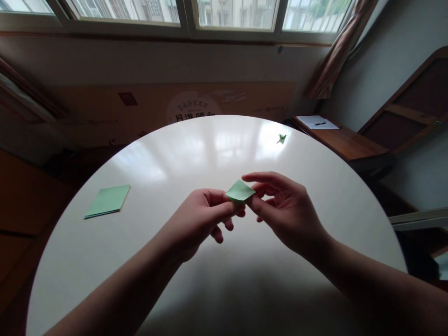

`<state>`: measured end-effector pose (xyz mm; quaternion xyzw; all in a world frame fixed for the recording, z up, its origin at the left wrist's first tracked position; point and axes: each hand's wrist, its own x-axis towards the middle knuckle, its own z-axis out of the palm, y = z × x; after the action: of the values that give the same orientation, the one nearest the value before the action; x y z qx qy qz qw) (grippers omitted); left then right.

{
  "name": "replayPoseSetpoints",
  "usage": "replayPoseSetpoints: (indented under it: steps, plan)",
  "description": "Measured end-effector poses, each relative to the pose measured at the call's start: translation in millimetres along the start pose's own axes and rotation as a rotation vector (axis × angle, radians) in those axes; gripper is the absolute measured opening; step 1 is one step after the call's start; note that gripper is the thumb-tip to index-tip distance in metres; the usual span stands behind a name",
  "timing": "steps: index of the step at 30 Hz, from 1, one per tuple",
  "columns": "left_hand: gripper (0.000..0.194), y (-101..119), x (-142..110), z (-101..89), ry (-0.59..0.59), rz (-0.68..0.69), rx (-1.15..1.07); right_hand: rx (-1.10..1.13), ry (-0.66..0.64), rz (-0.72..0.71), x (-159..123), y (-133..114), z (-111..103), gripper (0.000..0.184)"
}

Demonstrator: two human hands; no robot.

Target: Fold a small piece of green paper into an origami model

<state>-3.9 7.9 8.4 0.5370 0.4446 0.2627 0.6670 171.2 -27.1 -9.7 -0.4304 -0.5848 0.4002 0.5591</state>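
Note:
A small folded piece of light green paper [240, 190], diamond-shaped from above, is held over the middle of the white table. My left hand [206, 212] pinches its left and lower edge between thumb and fingers. At the paper's right corner, my right hand [285, 200] has its thumb and fingers closed on it, the index finger reaching over to the top corner. The fingers hide the underside of the paper.
On the round white table [157, 275], a stack of green square paper [108, 200] lies at the left. A tiny folded green paper figure [282, 138] stands at the far right. Beyond it, a wooden side table [360, 145] carries a white sheet [311, 122] and a pen [319, 123].

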Motion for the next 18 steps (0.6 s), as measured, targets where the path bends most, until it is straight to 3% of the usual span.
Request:
replayPoseSetpoints:
  steps: [8,13,18]
  plan:
    - [0.011,-0.5,0.3,-1.1,-0.005,-0.035,-0.009,0.047,-0.026,-0.024,0.3,2.8,-1.6,0.019]
    - [0.012,-0.5,-0.2,-1.2,0.011,-0.012,-0.015,0.052,-0.023,-0.002,1.4,3.6,-3.4,0.01]
    - [0.012,1.2,-1.0,-1.1,0.034,0.044,0.019,0.107,-0.08,0.05,2.6,4.8,-6.7,0.012]
